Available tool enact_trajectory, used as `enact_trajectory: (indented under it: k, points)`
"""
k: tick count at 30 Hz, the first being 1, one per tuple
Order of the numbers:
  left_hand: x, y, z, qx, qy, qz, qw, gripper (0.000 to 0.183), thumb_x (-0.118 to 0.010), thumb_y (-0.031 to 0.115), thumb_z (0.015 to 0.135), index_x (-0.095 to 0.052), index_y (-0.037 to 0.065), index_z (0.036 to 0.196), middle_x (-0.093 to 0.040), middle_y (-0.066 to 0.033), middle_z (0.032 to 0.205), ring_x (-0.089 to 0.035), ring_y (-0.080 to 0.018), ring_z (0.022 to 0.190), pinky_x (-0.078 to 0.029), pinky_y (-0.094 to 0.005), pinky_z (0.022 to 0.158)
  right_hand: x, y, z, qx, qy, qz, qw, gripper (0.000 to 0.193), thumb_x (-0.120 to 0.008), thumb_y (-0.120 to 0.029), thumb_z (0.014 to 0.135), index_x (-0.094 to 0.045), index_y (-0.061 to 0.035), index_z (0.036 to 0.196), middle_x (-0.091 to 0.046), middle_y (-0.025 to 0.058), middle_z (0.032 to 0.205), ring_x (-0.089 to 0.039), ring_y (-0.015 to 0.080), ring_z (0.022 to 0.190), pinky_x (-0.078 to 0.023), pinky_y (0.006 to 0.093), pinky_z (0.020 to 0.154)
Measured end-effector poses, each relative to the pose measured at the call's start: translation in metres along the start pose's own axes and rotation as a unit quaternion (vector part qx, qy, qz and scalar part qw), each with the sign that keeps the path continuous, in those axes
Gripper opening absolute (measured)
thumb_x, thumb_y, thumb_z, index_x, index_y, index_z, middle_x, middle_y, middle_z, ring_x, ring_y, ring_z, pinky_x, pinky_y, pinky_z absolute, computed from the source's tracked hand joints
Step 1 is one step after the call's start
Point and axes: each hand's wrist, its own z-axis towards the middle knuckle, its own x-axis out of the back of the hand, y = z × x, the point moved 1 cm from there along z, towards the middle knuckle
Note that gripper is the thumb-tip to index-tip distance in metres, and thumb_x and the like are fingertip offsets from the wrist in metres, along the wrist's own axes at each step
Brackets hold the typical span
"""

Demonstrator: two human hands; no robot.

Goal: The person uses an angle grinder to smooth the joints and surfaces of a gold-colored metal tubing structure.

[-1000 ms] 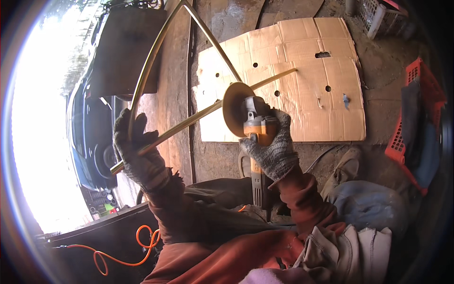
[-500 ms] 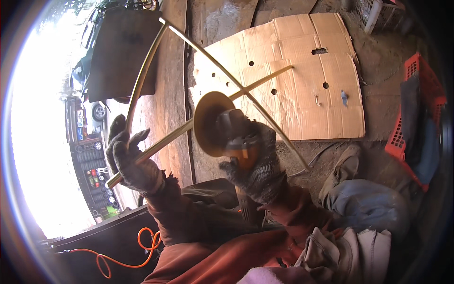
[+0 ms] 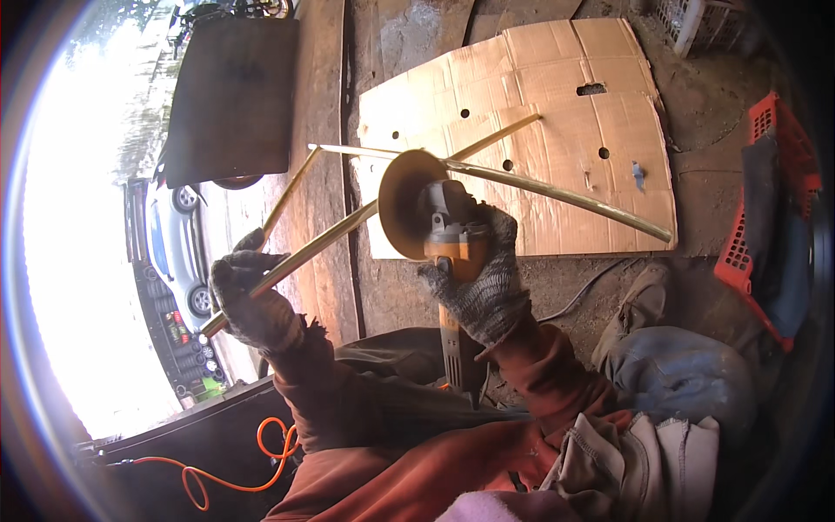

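Observation:
My left hand, in a grey knit glove, is closed around a frame of gold-coloured metal tubes. One tube runs from that hand up to the right, passing behind the disc; another slants away to a far corner. A third tube stretches right across the cardboard. In my gloved right hand is an angle grinder with an orange body, gripped just below its head. Its wide round disc overlaps the tubes, hiding where they cross; whether it touches them I cannot tell.
A flattened cardboard sheet with holes lies on the dirty floor ahead. A red plastic crate with dark cloth stands at the right, a pale crate beyond. An orange hose coils at lower left. A dark panel stands far left.
The tube frame has turned: its far corner came nearer and its right-hand tube swung outward over the cardboard. The grinder shifted slightly up and right. A silver car now shows outside at the left.

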Motion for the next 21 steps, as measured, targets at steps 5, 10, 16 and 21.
enact_trajectory:
  k: [5,10,16,21]
  points:
    - [0.005,0.006,0.002,-0.071,-0.073,0.086,0.991,0.045,-0.052,0.034,0.097,-0.062,-0.009,0.087,-0.062,-0.0189,0.078,-0.063,-0.0191,0.064,-0.053,-0.0301,0.054,0.001,-0.010,0.003,0.009,-0.001,-0.003,1.000,0.071,-0.070,-0.001,0.078,-0.027,-0.0056,0.135,-0.047,0.0121,0.122,-0.053,0.0205,0.110,-0.047,0.0331,0.093]
    - [-0.009,0.016,-0.009,-0.145,-0.085,0.188,0.968,0.049,-0.050,0.042,0.096,-0.060,-0.002,0.078,-0.057,-0.0115,0.066,-0.058,-0.0186,0.058,-0.046,-0.0287,0.048,0.010,-0.013,0.004,-0.006,0.008,-0.019,1.000,0.072,-0.071,-0.003,0.078,-0.028,-0.0058,0.135,-0.046,0.0125,0.124,-0.051,0.0209,0.112,-0.046,0.0342,0.094]
    - [-0.020,0.030,-0.016,-0.029,-0.023,0.210,0.977,0.050,-0.053,0.045,0.096,-0.063,-0.004,0.092,-0.044,0.0008,0.053,-0.037,-0.0056,0.041,-0.028,-0.0197,0.041,0.007,-0.002,-0.001,0.042,-0.001,-0.054,0.998,0.072,-0.072,-0.011,0.080,-0.027,-0.0046,0.136,-0.047,0.0134,0.125,-0.052,0.0223,0.113,-0.044,0.0359,0.097]
    - [-0.021,0.023,-0.010,0.034,0.043,0.105,0.993,0.038,-0.060,0.035,0.093,-0.065,-0.002,0.093,-0.047,0.0014,0.057,-0.040,-0.0061,0.043,-0.029,-0.0187,0.039,-0.006,-0.035,-0.010,0.071,-0.089,-0.137,0.984,0.077,-0.073,-0.012,0.078,-0.025,-0.0021,0.137,-0.049,0.0144,0.127,-0.053,0.0220,0.114,-0.044,0.0365,0.098]
